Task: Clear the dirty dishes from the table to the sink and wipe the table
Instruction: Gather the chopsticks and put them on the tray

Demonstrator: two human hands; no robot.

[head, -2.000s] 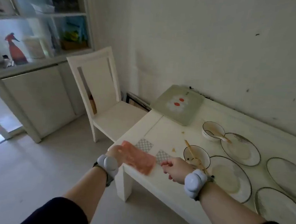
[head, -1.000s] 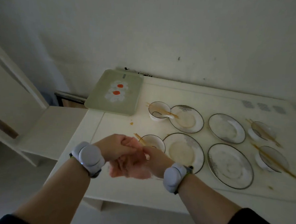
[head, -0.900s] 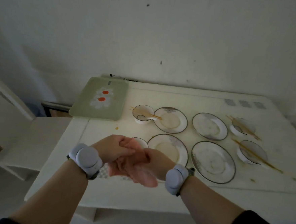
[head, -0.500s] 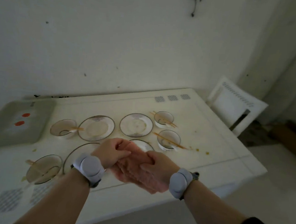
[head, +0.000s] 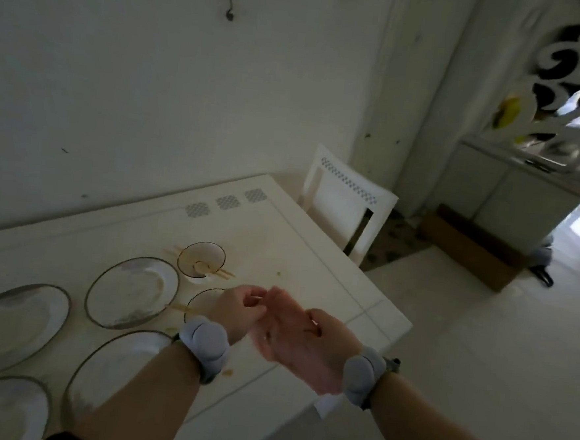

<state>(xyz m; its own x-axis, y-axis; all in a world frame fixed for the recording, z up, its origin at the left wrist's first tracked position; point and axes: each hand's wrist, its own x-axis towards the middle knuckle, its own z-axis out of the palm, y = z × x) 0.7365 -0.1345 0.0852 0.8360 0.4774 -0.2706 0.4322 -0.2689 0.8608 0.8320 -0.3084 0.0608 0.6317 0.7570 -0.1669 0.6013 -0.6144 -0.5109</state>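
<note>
On table [head: 313,256]: dirty plates [head: 131,293], bowl [head: 201,259] w/ chopsticks [head: 224,274].

plates [head: 131,293] on table [head: 313,256], chair [head: 346,203] behind

A single view, from a camera worn on the person's head, looks forward and steeply down from above the near edge of the table [head: 300,255]; it faces the table's right end and the wall behind its far edge; both forearms enter from the bottom, close to the lens, with the left hand [head: 237,310] and right hand [head: 321,342] near the middle; the table's right near corner sits right of centre; its left part is cut off.
</note>
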